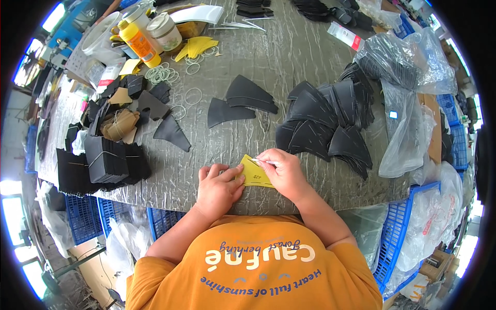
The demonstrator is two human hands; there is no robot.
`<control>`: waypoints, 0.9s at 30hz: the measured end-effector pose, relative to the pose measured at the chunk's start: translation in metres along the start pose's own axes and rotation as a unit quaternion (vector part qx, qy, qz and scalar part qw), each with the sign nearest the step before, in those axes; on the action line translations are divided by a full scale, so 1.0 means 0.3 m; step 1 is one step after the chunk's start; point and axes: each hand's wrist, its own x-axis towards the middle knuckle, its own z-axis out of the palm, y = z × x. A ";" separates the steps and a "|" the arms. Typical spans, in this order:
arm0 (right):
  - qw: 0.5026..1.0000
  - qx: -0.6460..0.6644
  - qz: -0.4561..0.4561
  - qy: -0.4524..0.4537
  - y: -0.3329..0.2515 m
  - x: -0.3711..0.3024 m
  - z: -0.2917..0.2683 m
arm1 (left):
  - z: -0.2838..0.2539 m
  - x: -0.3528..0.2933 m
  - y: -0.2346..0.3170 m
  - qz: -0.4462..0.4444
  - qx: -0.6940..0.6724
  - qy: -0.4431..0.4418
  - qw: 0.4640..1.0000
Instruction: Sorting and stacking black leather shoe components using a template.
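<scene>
Close to the table's near edge lies a yellow template (252,174) with slots and handwriting on it. My left hand (219,187) rests on its left side, fingers spread and pressing it down. My right hand (287,173) pinches a thin white pen (264,161), its tip at a slot near the template's upper edge. Whether a dark piece lies under the template cannot be seen. Just beyond are flat black cut pieces (230,112), two of them overlapping. Fanned stacks of black pieces (315,119) with short pale marks lie to the right.
Left of my hands stand bundled black pieces (106,159) and a loose pile (119,116). Farther back are rubber bands (161,74), a yellow bottle (139,44), a lidded jar (164,32) and more yellow templates (196,47). Plastic bags (405,129) lie right; blue crates (398,232) stand below.
</scene>
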 end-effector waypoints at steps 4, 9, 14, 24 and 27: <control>0.999 -0.016 -0.043 0.016 0.008 -0.002 0.000 | -0.002 0.004 0.004 0.001 -0.001 -0.003 1.000; 0.999 -0.052 -0.005 0.013 -0.020 -0.098 -0.085 | 0.005 -0.001 -0.006 -0.003 0.003 -0.007 1.000; 0.997 -0.067 0.029 0.014 -0.064 -0.185 -0.165 | 0.001 -0.002 -0.009 0.002 0.009 -0.003 1.000; 0.960 -0.277 0.035 -0.013 -0.021 -0.104 -0.023 | 0.018 0.002 -0.013 0.015 -0.022 -0.001 1.000; 0.982 -0.126 0.138 -0.002 -0.043 -0.126 -0.137 | 0.023 0.031 -0.037 0.019 -0.110 -0.007 0.994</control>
